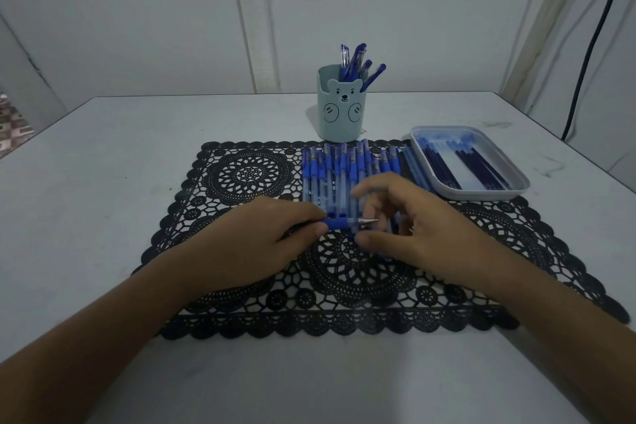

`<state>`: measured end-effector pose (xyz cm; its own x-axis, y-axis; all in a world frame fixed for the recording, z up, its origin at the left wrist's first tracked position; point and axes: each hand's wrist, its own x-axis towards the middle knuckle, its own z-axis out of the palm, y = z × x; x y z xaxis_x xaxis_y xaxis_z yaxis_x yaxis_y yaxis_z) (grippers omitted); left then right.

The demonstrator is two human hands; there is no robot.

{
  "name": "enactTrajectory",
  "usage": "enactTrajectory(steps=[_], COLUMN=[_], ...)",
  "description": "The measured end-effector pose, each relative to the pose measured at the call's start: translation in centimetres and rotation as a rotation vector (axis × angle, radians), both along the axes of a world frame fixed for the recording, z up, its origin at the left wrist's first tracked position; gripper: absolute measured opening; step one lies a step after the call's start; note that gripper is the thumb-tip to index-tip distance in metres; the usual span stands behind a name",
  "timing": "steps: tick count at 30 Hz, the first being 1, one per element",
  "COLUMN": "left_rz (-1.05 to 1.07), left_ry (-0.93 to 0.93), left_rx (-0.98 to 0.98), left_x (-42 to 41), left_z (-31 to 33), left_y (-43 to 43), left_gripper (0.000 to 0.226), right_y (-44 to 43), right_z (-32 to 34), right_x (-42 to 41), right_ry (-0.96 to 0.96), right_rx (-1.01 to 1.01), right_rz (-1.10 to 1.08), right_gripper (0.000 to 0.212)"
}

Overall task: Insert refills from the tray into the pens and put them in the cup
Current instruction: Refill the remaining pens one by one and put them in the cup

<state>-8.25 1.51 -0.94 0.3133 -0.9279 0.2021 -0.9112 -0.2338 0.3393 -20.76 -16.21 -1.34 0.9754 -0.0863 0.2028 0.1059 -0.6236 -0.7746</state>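
Blue pen (344,224), pinched in the left grip (251,244) above the mat (241,175), could slip loose if the right grip (420,227), too blurred at its tip to tell whether it holds anything, twists hard.

The left half of the black openwork placemat (241,175) and the bare white tabletop (103,182) beside it lay open to a hand. Along the mat's far right stood the obstacles: a row of blue-gripped clear pens (327,175), the pale blue bear-faced cup (340,113) just behind it, and the shallow grey-blue rectangular tray (481,195) to the right. The left hand (254,237), gripping a blue pen (339,224), and the right hand (413,227) filled the mat's centre.
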Motion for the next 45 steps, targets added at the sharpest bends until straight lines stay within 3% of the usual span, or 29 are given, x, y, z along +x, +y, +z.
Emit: enactTrajectory(steps=[2, 5, 10, 14, 20, 28, 33, 36, 41, 45], left_rz=[0.007, 0.007, 0.082, 0.119, 0.087, -0.006, -0.040, -0.005, 0.010, 0.028], left_ry=[-0.001, 0.006, 0.122, 0.146, 0.099, 0.142, -0.037, -0.100, -0.024, -0.072], left_rx=[-0.003, 0.009, 0.002, -0.017, 0.037, 0.018, 0.043, -0.034, -0.067, -0.071], left_x=[0.1, 0.0, 0.4, 0.7, 1.0, 0.7, -0.1, -0.5, -0.5, -1.0], left_z=[0.0, 0.0, 0.4, 0.6, 0.2, -0.4, -0.3, -0.3, -0.5, -0.1], left_y=[0.0, 0.0, 0.1, 0.4, 0.4, 0.2, 0.2, 0.2, 0.0, 0.0], left_gripper=[0.041, 0.041, 0.022, 0.022, 0.024, 0.030, 0.045, 0.045, 0.026, 0.028], right_y=[0.0, 0.1, -0.8, -1.9, -1.7, -0.5, 0.2, 0.4, 1.3, 1.6], right_z=[-0.2, -0.2, 0.0, 0.3, 0.5, 0.3, 0.1, 0.4, -0.2, -0.4], right_x=[0.1, 0.2, 0.3, 0.3, 0.1, 0.1, 0.0, -0.2, 0.0, 0.0], right_ry=[-0.007, -0.083, -0.136, -0.124, -0.037, -0.067, -0.048, -0.056, -0.104, -0.148], right_rx=[0.059, 0.063, 0.123, 0.185, 0.031, -0.051, -0.102, -0.074, 0.079, 0.146], right_rz=[-0.014, -0.055, -0.090, -0.161, -0.122, -0.066, -0.041, -0.026, -0.080, -0.086], right_gripper=[0.031, 0.003, 0.015, 0.018, 0.019, 0.025, 0.019, 0.019, 0.015, 0.010])
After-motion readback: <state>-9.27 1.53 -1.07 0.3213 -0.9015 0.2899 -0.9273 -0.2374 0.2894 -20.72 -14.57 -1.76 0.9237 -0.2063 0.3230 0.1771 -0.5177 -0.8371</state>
